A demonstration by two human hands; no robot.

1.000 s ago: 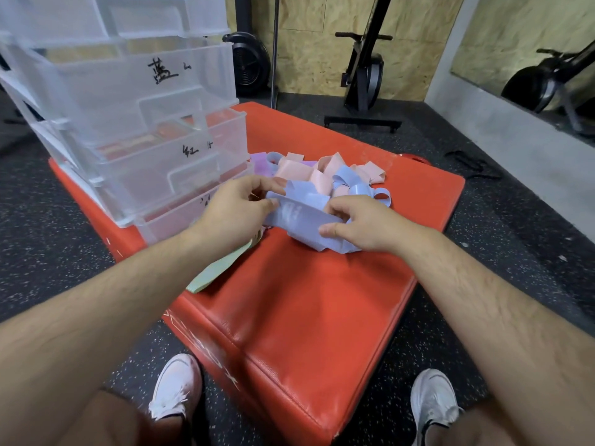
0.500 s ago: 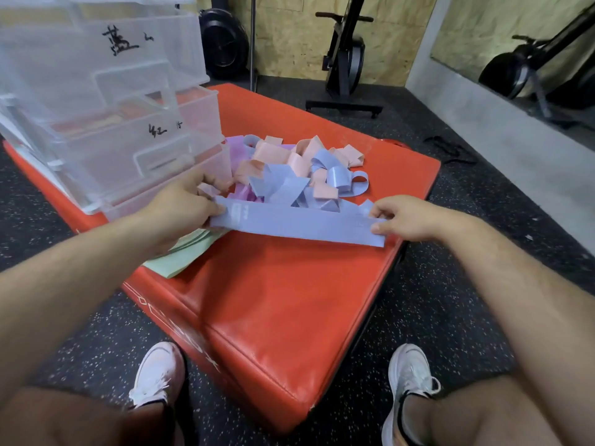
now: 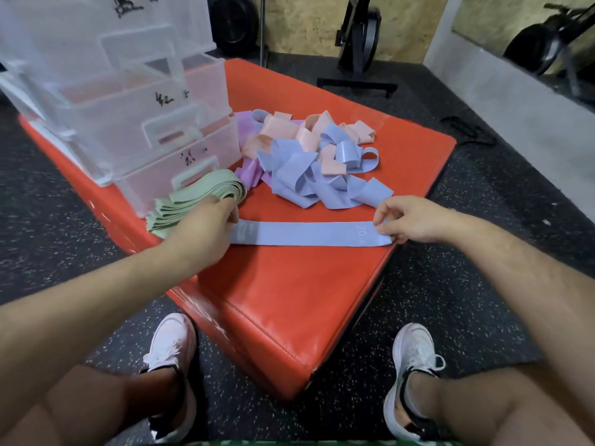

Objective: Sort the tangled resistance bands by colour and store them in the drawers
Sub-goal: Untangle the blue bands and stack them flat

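Observation:
A blue resistance band [image 3: 309,234] lies stretched flat across the near part of the red padded box [image 3: 289,300]. My left hand [image 3: 206,226] pinches its left end and my right hand [image 3: 409,220] pinches its right end, beside the printed "20". Behind it sits a tangled pile of bands [image 3: 309,156] in blue, pink and purple. A neat stack of green bands [image 3: 193,201] rests by my left hand, against the clear plastic drawer unit [image 3: 128,101], whose drawers carry handwritten labels and stand partly pulled out.
The red box sits on black speckled gym flooring. My two white shoes [image 3: 170,349] stand just in front of it. An exercise machine [image 3: 357,43] stands at the back; a low grey wall runs along the right.
The blue band has been drawn out of the pile and pulled toward me, then laid flat on the box. My hands have moved apart to its two ends.

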